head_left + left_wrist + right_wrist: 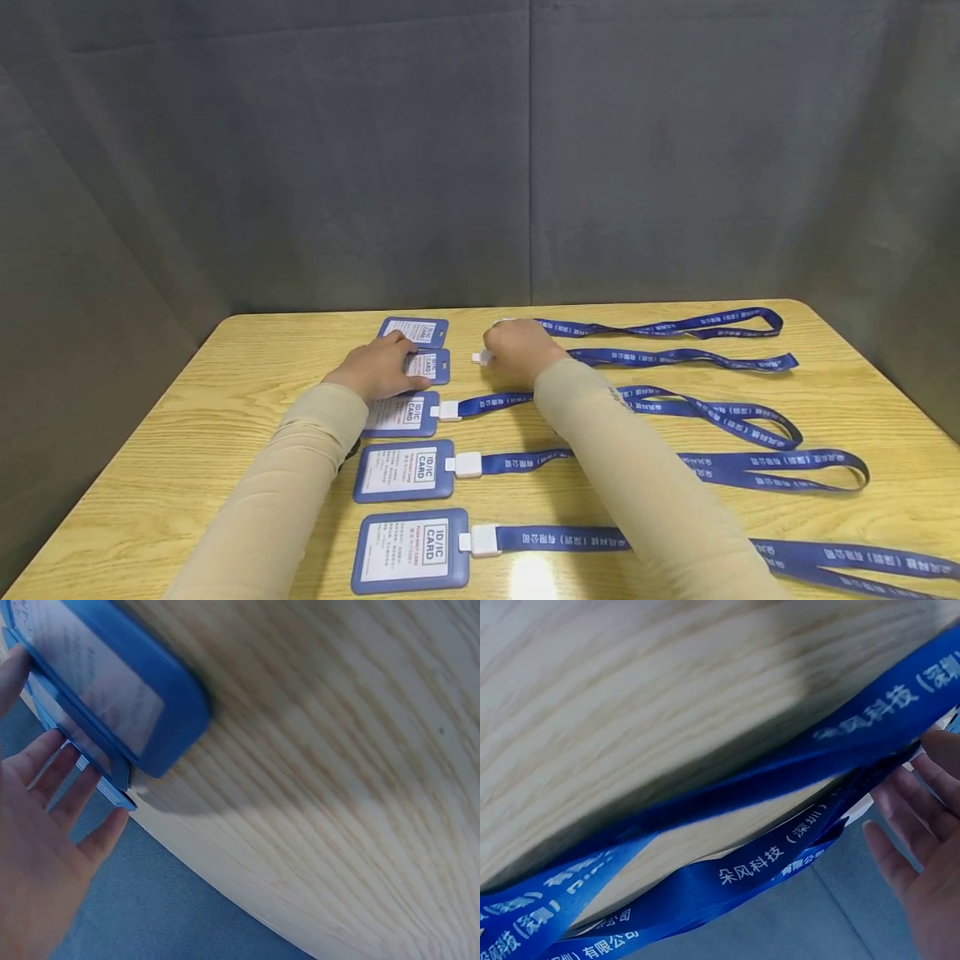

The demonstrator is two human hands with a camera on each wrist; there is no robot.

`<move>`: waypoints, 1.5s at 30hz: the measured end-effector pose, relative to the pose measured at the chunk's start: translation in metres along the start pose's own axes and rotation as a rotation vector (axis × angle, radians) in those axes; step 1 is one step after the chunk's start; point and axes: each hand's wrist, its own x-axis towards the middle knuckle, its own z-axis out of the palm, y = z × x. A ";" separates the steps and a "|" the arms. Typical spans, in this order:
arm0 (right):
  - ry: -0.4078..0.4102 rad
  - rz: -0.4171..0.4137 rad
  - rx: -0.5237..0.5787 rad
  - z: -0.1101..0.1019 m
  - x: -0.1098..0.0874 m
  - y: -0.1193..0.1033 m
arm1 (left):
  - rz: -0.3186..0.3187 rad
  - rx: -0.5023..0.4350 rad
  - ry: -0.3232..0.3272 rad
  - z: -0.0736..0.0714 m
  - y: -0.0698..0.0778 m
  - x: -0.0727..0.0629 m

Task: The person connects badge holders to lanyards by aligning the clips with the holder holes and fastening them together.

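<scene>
My left hand (378, 367) grips a blue ID card holder (431, 367), second from the back, its thumb by the near edge and fingers toward the far one. In the left wrist view that holder (84, 735) lies between the fingers and a larger-looking neighbour (127, 690). To the right, my right hand (521, 348) pinches the clip end of a blue lanyard (637, 357). A white clip (480, 358) pokes out left of its fingers, apart from the holder's slot. In the right wrist view, blue straps (885, 705) run up to the fingers.
Three holders nearer me, such as the front one (411, 552), are joined by white clips (485, 540) to their lanyards. Behind lie another holder (415, 331) and lanyard (675, 327). A grey curtain (480, 167) hangs beyond the wooden table (247, 358).
</scene>
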 end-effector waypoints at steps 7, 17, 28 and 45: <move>-0.051 0.043 0.033 0.002 0.007 -0.015 | -0.006 -0.041 -0.023 0.002 -0.001 0.001; -0.076 0.057 0.025 0.003 0.012 -0.027 | -0.037 -0.142 -0.023 0.005 -0.004 0.000; -0.084 0.141 0.115 0.004 0.012 -0.023 | -0.019 -0.149 -0.007 -0.001 -0.009 -0.005; -0.085 0.056 -0.192 0.004 0.017 -0.045 | -0.010 -0.193 0.100 0.008 0.000 0.003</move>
